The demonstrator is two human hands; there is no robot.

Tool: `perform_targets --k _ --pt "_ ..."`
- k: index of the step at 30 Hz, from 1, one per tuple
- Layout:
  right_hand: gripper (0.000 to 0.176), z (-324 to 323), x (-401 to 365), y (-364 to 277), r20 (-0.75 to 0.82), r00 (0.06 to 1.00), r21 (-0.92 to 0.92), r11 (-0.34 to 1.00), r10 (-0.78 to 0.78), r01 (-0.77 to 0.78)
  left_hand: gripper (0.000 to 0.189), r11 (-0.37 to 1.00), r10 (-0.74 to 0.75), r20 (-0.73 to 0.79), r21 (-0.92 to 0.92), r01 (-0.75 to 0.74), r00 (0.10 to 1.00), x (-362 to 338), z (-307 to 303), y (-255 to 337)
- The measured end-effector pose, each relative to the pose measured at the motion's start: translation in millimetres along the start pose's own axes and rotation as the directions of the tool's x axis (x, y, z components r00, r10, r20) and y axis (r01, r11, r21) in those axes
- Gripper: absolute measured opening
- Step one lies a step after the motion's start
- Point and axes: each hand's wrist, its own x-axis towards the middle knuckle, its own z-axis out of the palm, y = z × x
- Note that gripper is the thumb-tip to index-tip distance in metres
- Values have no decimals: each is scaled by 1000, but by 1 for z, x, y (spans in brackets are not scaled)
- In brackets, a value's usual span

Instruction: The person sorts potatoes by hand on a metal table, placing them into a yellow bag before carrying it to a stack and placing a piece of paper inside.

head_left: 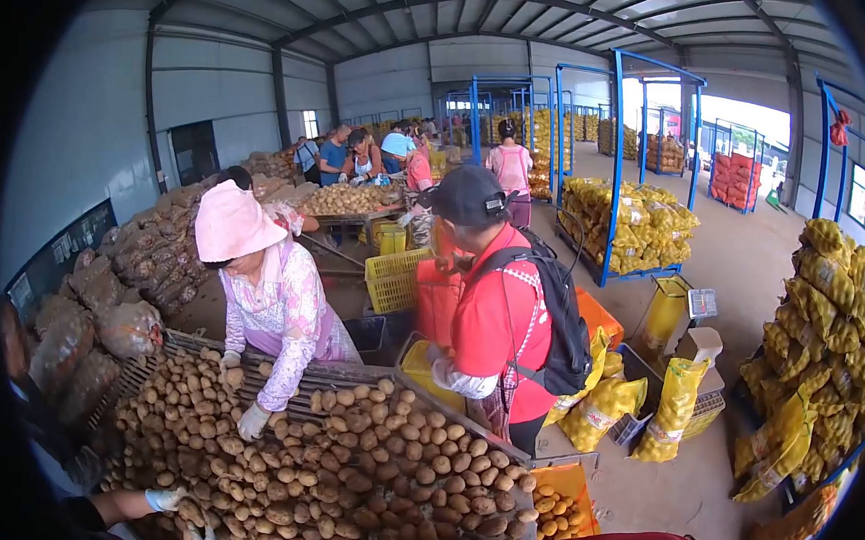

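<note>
1. Sacks (131, 329) lie heaped by the wall, likely to be out of the way.
2. Left hand (165, 501), in a glove, is low down by the potatoes (285, 476). I cannot tell if it grips one.
3. Right hand (204, 536) is just beside it, gloved too, partly cut off. I cannot tell if it is open or closed.
4. Person in a pink hat (286, 307) leans over, likely to reach the potatoes.
5. Potatoes cover the table (476, 427); its edge may stop them rolling off.
6. Person in red (497, 340) stands close to the table, so things seem easy to reach.
7. Orange bin (586, 501) holds more potatoes beside the table.
8. Yellow bags (835, 336) sit stacked at the right, perhaps to save room.
</note>
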Motion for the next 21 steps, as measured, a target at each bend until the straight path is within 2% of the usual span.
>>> perform_targets --k 11,21 --pt "74 -1 0 -6 21 1000 -29 1000 -8 9 60 993 95 57 69 -99 994 -15 -9 -21" --pt "75 14 -3 -18 41 999 -65 997 -34 37 58 949 233 160 179 -260 959 -64 -18 -75"
